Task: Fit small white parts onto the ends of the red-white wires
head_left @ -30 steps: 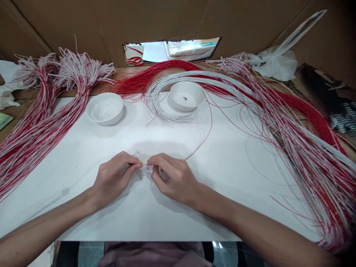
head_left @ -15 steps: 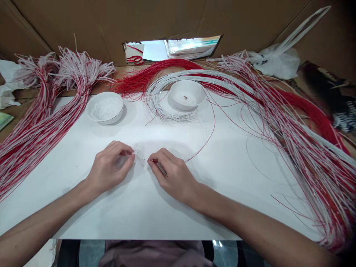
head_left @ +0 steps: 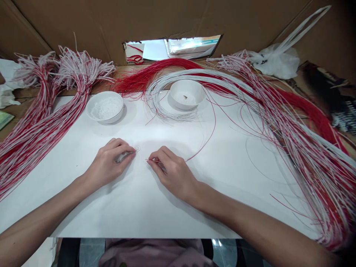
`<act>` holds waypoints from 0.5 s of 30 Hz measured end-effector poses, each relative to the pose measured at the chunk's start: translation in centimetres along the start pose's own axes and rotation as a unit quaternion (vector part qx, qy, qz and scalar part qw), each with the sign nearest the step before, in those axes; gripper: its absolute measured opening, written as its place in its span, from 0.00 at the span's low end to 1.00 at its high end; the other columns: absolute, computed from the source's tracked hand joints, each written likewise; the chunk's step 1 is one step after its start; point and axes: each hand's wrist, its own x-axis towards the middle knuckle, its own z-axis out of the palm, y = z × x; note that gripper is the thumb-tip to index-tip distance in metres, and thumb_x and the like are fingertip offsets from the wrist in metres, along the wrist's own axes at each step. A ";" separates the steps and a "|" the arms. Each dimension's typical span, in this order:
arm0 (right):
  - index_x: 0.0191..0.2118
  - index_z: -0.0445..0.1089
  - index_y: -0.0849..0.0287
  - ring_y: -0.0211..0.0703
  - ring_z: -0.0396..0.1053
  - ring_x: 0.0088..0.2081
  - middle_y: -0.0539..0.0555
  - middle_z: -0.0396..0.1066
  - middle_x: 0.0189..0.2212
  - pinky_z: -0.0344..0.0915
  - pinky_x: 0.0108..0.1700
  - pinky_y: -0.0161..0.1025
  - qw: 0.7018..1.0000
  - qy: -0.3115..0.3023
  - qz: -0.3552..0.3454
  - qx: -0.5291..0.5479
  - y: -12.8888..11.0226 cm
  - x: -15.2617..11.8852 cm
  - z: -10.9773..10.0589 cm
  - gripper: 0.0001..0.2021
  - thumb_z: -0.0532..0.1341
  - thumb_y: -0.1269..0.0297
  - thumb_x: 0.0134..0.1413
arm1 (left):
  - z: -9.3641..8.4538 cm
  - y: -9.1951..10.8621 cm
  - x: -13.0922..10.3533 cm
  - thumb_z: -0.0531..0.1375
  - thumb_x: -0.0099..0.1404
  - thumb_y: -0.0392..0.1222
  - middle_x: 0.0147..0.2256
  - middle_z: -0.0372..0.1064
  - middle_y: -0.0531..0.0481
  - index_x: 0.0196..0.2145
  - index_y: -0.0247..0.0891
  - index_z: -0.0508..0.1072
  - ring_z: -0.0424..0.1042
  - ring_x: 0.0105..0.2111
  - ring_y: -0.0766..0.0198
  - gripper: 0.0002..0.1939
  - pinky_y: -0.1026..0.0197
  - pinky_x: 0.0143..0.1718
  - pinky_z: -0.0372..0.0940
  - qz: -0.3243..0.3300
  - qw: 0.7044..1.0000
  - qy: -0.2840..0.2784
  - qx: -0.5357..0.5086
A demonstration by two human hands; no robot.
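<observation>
On the white tabletop [head_left: 167,207], the thumb and forefinger of my left hand [head_left: 109,159] are pinched together. They touch a few tiny clear-white bits [head_left: 137,149], and whatever sits between the tips is too small to make out. A short gap to the right, my right hand [head_left: 172,172] pinches a thin red wire [head_left: 209,138]. Its end pokes out leftward past my fingertips, while the rest trails behind the hand and curves up toward the back. Beyond my left hand stands a white bowl [head_left: 121,114] holding small white pieces.
A second white bowl [head_left: 187,105], with a small dark bit inside, stands within coiled white wires [head_left: 152,94]. Red wires [head_left: 167,65] lie behind it. Red-and-white bundles lie left [head_left: 55,118] and right [head_left: 311,155]. A cardboard wall [head_left: 83,22] with a cut slot closes the back.
My left thumb and forefinger have closed together at the small bits. My right hand has hardly moved, still pinching the red wire.
</observation>
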 end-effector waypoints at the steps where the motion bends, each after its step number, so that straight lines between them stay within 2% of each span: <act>1: 0.39 0.67 0.60 0.34 0.68 0.30 0.52 0.68 0.35 0.67 0.33 0.33 1.000 -0.001 0.001 0.001 0.0 0.0 0.0 0.05 0.55 0.68 0.64 | 0.0 -0.1 0.0 0.57 0.67 0.41 0.37 0.72 0.49 0.39 0.42 0.77 0.70 0.40 0.59 0.08 0.58 0.42 0.65 -0.003 1.000 -0.001 -0.002; 9: 0.38 0.67 0.60 0.33 0.67 0.30 0.52 0.68 0.35 0.65 0.31 0.32 1.000 0.013 -0.004 0.013 -0.1 0.0 -0.1 0.04 0.55 0.69 0.64 | 0.0 -0.3 0.1 0.55 0.69 0.40 0.37 0.72 0.48 0.37 0.41 0.75 0.70 0.40 0.60 0.08 0.58 0.42 0.64 -0.019 0.999 -0.015 -0.038; 12: 0.38 0.67 0.60 0.32 0.65 0.27 0.51 0.69 0.33 0.62 0.28 0.32 0.998 0.046 -0.031 0.030 -0.3 0.1 -0.2 0.04 0.56 0.69 0.64 | -0.2 0.3 0.1 0.59 0.66 0.43 0.36 0.74 0.49 0.37 0.40 0.75 0.72 0.37 0.61 0.06 0.59 0.40 0.66 -0.082 0.988 0.006 -0.130; 15: 0.37 0.67 0.60 0.31 0.63 0.27 0.51 0.70 0.32 0.61 0.27 0.32 0.993 0.076 -0.070 0.055 -0.6 0.1 -0.4 0.04 0.56 0.70 0.64 | -0.4 1.2 0.1 0.65 0.61 0.45 0.35 0.76 0.48 0.34 0.38 0.75 0.74 0.37 0.60 0.08 0.60 0.40 0.69 -0.154 0.948 0.023 -0.276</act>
